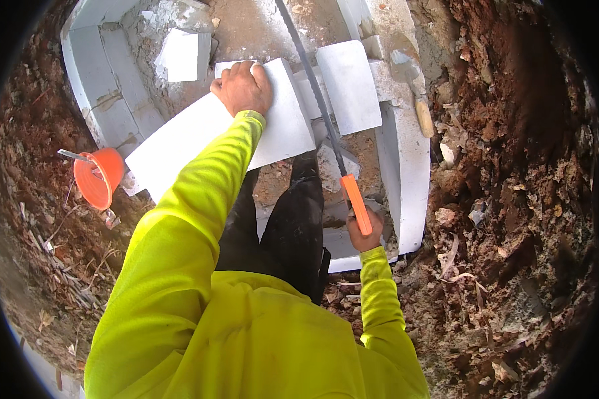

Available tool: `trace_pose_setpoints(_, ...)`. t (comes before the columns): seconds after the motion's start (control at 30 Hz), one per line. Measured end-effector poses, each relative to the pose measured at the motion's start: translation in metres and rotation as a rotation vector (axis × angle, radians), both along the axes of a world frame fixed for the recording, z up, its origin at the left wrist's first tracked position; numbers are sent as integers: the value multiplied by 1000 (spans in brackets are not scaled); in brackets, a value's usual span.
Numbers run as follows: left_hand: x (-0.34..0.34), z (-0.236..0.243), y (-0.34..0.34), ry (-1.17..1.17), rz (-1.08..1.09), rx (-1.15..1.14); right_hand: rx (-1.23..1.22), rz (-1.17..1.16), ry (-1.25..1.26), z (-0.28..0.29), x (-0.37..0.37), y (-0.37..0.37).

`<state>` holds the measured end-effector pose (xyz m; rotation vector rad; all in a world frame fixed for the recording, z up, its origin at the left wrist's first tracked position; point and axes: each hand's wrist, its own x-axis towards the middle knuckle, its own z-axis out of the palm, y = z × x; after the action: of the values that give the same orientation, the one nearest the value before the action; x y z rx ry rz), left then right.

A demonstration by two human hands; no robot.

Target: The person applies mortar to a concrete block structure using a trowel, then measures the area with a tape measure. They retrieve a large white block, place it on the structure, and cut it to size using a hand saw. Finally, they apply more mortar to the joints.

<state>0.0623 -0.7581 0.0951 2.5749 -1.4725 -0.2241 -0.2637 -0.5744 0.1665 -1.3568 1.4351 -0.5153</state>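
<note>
My left hand [244, 89] is closed over the far edge of a long white block [281, 118], which lies slantwise across the low block wall in front of my legs. In my right hand [370, 231] is a hand saw [357, 205], gripped by its orange handle. Its long toothed blade points away from me, along the gap between the long block's right end and a shorter white block piece [350, 86]. From this view I cannot tell whether the teeth touch either block.
Pale block walls [406, 173] enclose a dirt pit. A trowel [424, 117] rests on the right wall's top. An orange bucket [100, 178] with a tool inside tilts at the left. A broken white offcut [185, 56] lies beyond my left hand. Rough reddish soil [512, 219] surrounds the walls.
</note>
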Motion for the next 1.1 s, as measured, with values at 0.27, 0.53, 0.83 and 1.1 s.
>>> trace_pose_setpoints(0.27,31,10,-6,274,-109,188,7,-16,177,65,-30,-42)
trace_pose_setpoints(0.53,198,-16,21,706,-206,917,104,-92,71,76,1,-1)
trace_pose_setpoints(0.83,232,-34,34,944,-412,1022,36,-199,157,85,57,9)
trace_pose_setpoints(1.1,190,54,37,503,-700,1037,-30,-299,272,121,76,32)
